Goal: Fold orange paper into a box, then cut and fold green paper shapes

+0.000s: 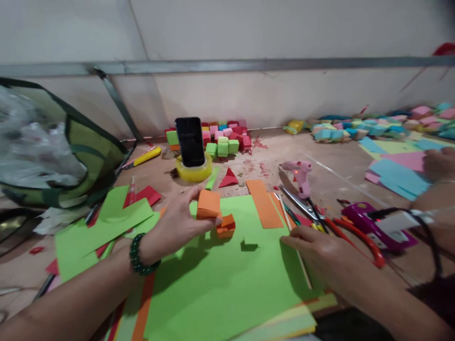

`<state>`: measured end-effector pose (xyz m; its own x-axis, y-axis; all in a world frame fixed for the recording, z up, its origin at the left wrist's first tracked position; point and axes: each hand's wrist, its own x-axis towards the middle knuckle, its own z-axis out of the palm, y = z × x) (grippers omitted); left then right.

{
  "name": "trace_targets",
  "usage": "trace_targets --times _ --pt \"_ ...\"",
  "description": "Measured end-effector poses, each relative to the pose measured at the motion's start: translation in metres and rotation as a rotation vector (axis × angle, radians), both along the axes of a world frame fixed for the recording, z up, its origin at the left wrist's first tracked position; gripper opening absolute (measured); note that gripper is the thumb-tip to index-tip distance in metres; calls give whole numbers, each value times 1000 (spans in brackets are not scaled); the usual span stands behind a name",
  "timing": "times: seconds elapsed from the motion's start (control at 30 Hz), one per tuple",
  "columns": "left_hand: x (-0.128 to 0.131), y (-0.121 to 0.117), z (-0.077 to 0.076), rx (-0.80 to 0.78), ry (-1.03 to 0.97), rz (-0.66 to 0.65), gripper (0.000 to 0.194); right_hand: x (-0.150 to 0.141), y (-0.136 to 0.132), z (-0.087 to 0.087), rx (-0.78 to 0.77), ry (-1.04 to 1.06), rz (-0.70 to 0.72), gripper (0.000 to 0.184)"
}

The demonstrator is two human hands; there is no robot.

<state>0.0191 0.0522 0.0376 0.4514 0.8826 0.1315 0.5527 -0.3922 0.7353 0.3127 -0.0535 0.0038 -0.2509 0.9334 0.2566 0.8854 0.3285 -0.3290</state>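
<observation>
My left hand (179, 220), with a green bead bracelet (137, 255) at the wrist, pinches a folded orange paper cube (209, 202) between thumb and fingers. Just below it, a second orange paper box (226, 227) with an open top is over the large green paper sheet (220, 289). A small green folded scrap (250, 242) is on the sheet. At the sheet's right side my right hand (316, 248) has its fingers closed over a thin wooden stick (301, 265); part of the stick is hidden under the fingers.
Orange strips (265, 203), scissors (298, 203), a pink glue gun (301, 177), red-handled pliers (362, 244) and a purple device (377, 227) lie right. A phone (190, 142) stands in a tape roll (194, 171) before paper cubes (223, 148). Another person's hand (441, 163) is at far right.
</observation>
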Motion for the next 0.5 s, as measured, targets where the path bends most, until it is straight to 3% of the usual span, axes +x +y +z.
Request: trace_targets --times 0.07,0.13,0.23,0.3,0.4,0.5 --pt "1 -1 0 -6 5 1 41 1 -1 -2 10 -119 -43 19" --pt "2 -2 1 -12 33 9 38 1 0 -6 -83 -177 -148 19" --pt "3 -3 2 9 85 13 36 -2 4 -13 -314 -64 -246 22" --pt "4 -3 2 38 99 -1 36 -5 6 -13 -373 26 -268 26" --pt "4 -1 -1 75 123 -17 38 -2 4 -3 -360 132 -279 32" --pt "4 0 -3 82 156 -17 38 11 -3 15 -311 338 -190 36"
